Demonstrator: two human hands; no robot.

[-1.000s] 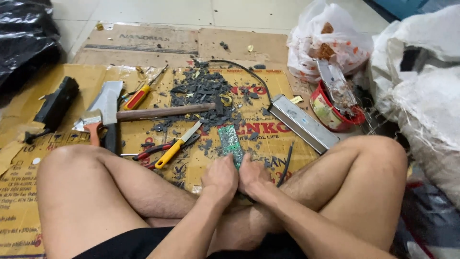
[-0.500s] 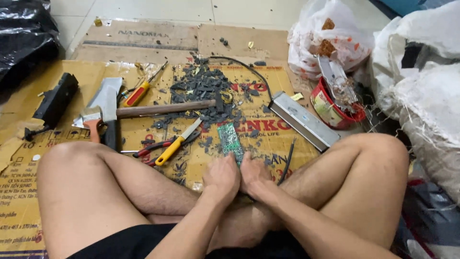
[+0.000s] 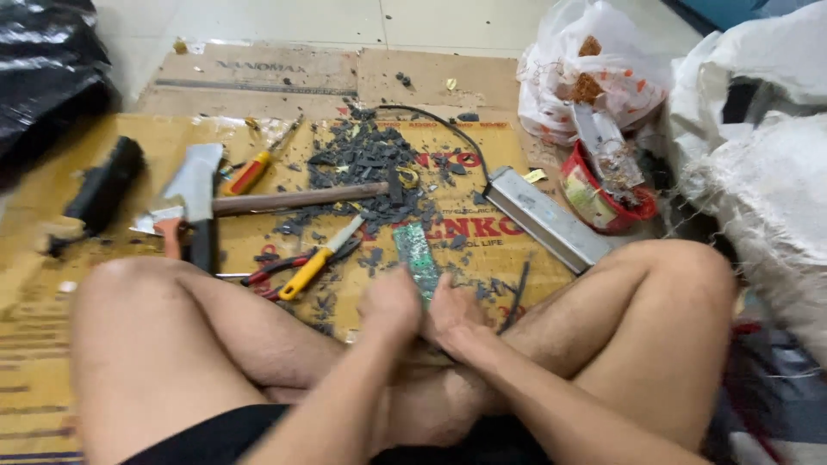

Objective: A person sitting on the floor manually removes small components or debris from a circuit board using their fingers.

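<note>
I sit cross-legged on flattened cardboard [image 3: 52, 362]. My left hand [image 3: 390, 303] and my right hand [image 3: 455, 315] are closed side by side on the near end of a narrow green circuit board [image 3: 415, 251], which sticks out away from me over the cardboard. Just beyond the board lies a heap of dark broken plastic bits [image 3: 362, 164].
A hammer [image 3: 284, 201], a yellow-handled screwdriver [image 3: 317, 259], red-handled pliers [image 3: 280, 267], an orange screwdriver [image 3: 251, 170] and a scraper [image 3: 191, 185] lie left of the board. A long metal casing [image 3: 549, 220] with a black cable, a red tub [image 3: 603, 194] and white bags [image 3: 594, 60] are on the right.
The view has shifted slightly. Both hands stay closed on the green board in front of my crossed legs; nothing else has moved.
</note>
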